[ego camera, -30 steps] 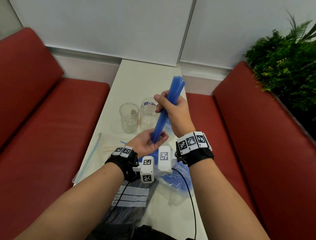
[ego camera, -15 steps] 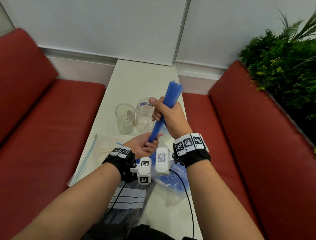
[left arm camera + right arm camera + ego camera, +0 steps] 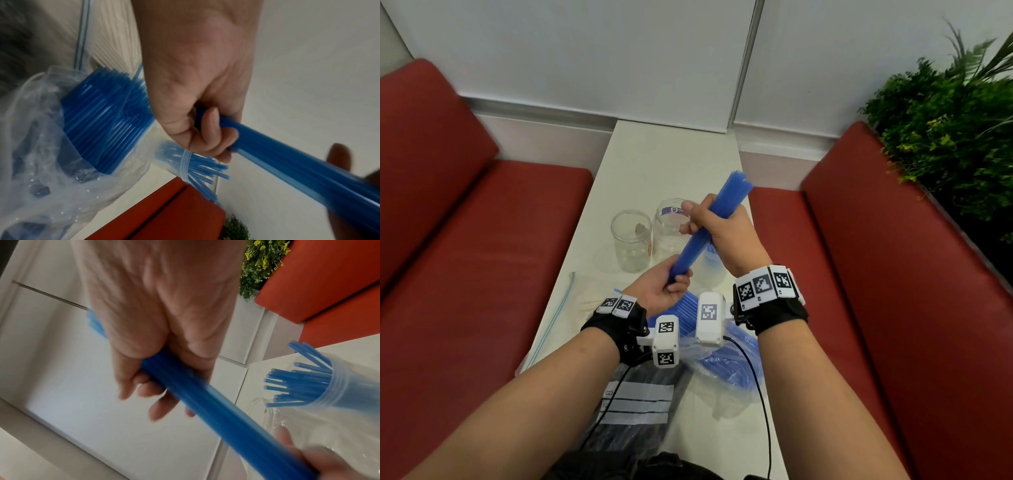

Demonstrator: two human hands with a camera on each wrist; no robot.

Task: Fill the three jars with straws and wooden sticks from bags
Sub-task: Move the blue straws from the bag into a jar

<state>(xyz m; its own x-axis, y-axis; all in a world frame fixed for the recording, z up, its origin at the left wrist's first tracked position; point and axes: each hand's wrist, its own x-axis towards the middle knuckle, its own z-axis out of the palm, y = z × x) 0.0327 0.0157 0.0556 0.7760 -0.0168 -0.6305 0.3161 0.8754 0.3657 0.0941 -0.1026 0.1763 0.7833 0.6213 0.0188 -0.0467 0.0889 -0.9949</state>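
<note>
Straws, a blue bundle, sit slanted above the table, gripped near the top by our right hand and at the bottom by our left hand. We judge we are squaring them up. Next we lower them, ends first, into an empty jar.

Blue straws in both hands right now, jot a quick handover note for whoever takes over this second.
Left hand grips the lower end of the blue straw bundle; right hand grips it higher up, above the table.
One jar already holds blue straws.
Two clear jars look empty of straws.
More blue straws sit in the open bag; the wooden sticks bag lies to the left.
Left: jar this bundle, then fill the rest.
</note>
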